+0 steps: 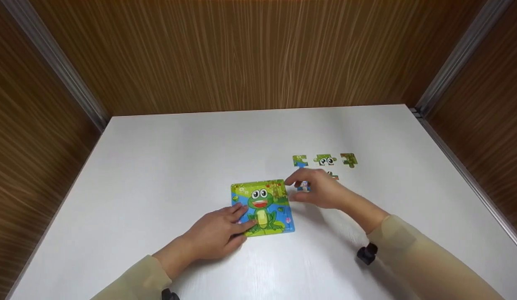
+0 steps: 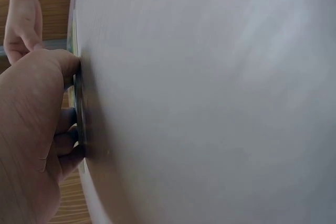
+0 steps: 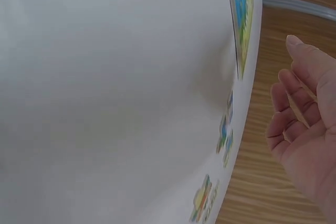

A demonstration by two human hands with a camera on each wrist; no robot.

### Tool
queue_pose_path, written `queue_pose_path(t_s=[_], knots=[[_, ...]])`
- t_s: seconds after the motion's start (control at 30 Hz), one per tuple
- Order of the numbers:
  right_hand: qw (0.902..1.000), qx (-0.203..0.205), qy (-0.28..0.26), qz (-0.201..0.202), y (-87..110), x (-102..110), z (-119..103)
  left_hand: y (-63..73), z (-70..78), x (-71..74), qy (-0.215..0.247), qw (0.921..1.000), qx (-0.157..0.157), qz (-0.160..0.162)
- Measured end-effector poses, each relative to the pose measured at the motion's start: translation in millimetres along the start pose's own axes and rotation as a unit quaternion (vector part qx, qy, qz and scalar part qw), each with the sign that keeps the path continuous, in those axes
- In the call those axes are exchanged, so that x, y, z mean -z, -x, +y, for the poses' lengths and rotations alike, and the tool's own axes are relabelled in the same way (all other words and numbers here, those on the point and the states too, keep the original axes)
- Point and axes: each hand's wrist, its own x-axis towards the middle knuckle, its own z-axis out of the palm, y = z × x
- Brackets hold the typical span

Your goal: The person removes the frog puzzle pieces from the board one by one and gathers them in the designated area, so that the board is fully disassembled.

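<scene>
A square frog puzzle board (image 1: 278, 216), green and blue, lies flat on the white table. My left hand (image 1: 217, 233) rests over its lower left part, fingertips on the picture and thumb beside the lower edge. Just off the board's upper right corner is my right hand (image 1: 323, 189), thumb and fingers apart and nothing between them in the right wrist view. Beyond it lie loose jigsaw pieces: one green and blue (image 1: 299, 160), one with the frog's eyes (image 1: 325, 160), one green-brown (image 1: 349, 159). Another piece (image 1: 303, 187) shows between the right fingers; one more (image 1: 334, 177) is partly hidden.
The white table (image 1: 171, 158) ends at a wood-grain panel (image 1: 258, 54) at the back. Wood-grain walls with metal strips stand at left and right. A dark device (image 1: 367, 253) sits at the right sleeve's cuff.
</scene>
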Motion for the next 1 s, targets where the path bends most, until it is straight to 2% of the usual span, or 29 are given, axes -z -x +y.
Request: queue_pose_path(t_s=[0.23, 0.43, 0.7, 1.0], knots=[[0.9991, 0.015, -0.023, -0.032, -10.4, -24.3, -5.3, 1.4, 0.9, 2.6, -0.003, 1.0, 0.002, -0.003], [0.9984, 0.007, 0.007, -0.055, -15.2, -37.5, -5.5, 0.3, 1.2, 2.7, 0.003, 1.0, 0.005, -0.007], [0.9967, -0.016, 0.0, -0.079, -16.3, -38.8, -6.1, -0.7, 0.6, 3.2, 0.004, 0.9998, 0.007, -0.015], [0.9947, -0.024, 0.002, -0.099, -16.3, -39.5, -3.0, -0.1, 0.7, 1.9, 0.0, 1.0, 0.002, -0.007]])
